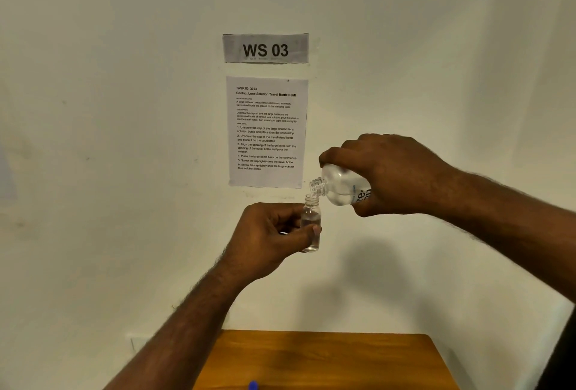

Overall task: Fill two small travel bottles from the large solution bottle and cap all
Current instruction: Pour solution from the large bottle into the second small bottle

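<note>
My left hand (pixel 271 233) grips a small clear travel bottle (pixel 311 221) upright in the air, thumb across its front; it has no cap and holds some clear liquid. My right hand (pixel 389 174) grips the large clear solution bottle (pixel 339 185), tipped to the left with its open threaded neck (pixel 317 187) right over the small bottle's mouth. Both bottles are held well above the table. No second small bottle and no caps can be made out.
A wooden table (pixel 327 358) lies below, with a small blue object (pixel 253 385) at the frame's bottom edge. On the white wall behind hang a "WS 03" sign (pixel 265 48) and a printed task sheet (pixel 267 132).
</note>
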